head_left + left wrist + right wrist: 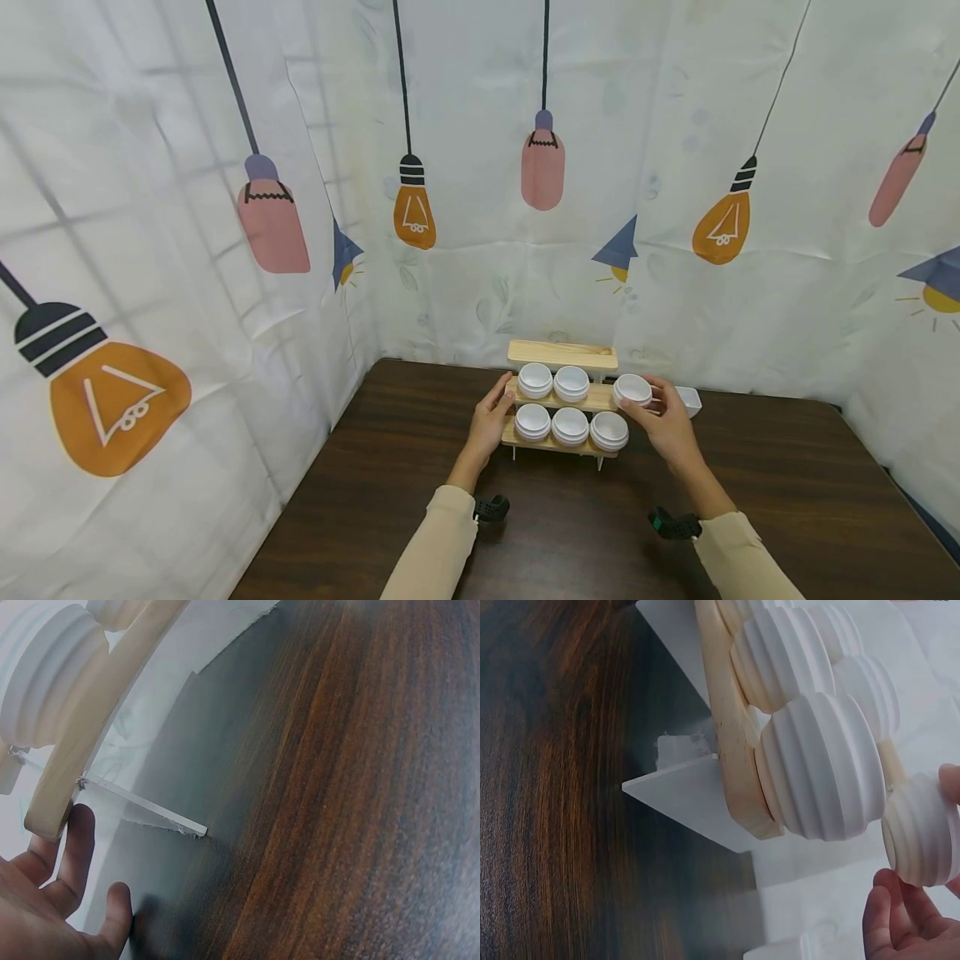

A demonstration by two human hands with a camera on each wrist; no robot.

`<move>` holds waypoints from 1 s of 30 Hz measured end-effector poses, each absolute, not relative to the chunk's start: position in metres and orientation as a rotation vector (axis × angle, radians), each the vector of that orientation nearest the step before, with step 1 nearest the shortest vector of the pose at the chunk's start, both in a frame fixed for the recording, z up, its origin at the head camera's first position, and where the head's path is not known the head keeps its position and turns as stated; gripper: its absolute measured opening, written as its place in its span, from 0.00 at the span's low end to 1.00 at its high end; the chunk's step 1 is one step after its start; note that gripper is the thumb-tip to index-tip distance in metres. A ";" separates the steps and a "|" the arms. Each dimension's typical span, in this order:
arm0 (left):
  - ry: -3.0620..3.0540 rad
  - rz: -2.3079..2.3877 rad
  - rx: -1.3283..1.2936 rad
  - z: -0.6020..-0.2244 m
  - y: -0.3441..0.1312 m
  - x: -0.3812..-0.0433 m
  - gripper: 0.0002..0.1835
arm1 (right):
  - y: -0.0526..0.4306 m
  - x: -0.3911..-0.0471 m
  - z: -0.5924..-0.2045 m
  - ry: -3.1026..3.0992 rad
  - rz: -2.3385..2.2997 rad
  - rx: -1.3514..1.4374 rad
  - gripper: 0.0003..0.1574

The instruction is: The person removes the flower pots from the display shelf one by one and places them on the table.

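Note:
A tiered wooden rack (561,353) stands on the table, with white ribbed bowls on its middle and lower planks. My right hand (667,419) pinches a white bowl (632,389) at the right end of the middle plank. In the right wrist view, fingertips (885,900) press that bowl (922,829) from below, beside the bowls on the lower plank. My left hand (489,421) holds the rack's left end, thumb and forefinger at the middle plank. Its other fingers (79,847) lie bent by the lower plank's end (52,802) in the left wrist view.
Behind my right hand, a white dish (688,401) sits on the dark wooden table (570,517). The top plank is bare. Clear-looking supports (146,804) hold up the rack. A white cloth (465,275) printed with lamps hangs behind and to the left.

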State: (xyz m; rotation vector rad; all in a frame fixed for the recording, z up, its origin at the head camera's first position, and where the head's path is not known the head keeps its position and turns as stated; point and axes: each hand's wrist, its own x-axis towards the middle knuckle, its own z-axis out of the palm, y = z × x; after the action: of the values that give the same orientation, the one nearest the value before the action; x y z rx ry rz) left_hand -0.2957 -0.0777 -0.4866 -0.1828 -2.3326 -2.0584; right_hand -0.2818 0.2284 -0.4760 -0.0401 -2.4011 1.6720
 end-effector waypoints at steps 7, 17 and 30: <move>-2.331 -2.047 -0.195 -0.485 -0.078 -0.295 0.26 | 0.232 -0.280 -0.478 -2.389 1.674 -0.020 0.42; -2.341 -2.035 -0.188 -0.486 -0.078 -0.296 0.26 | 0.237 -0.280 -0.481 -2.376 1.665 -0.029 0.41; -2.327 -2.050 -0.194 -0.488 -0.077 -0.297 0.26 | 0.247 -0.275 -0.488 -2.389 1.643 -0.062 0.42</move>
State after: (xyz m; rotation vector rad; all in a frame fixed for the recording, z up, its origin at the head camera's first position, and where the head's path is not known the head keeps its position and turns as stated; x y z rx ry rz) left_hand -0.2971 -0.0771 -0.4875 -0.1944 -2.3272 -2.0500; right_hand -0.2755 0.2467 -0.4883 -0.0617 -2.3892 1.6428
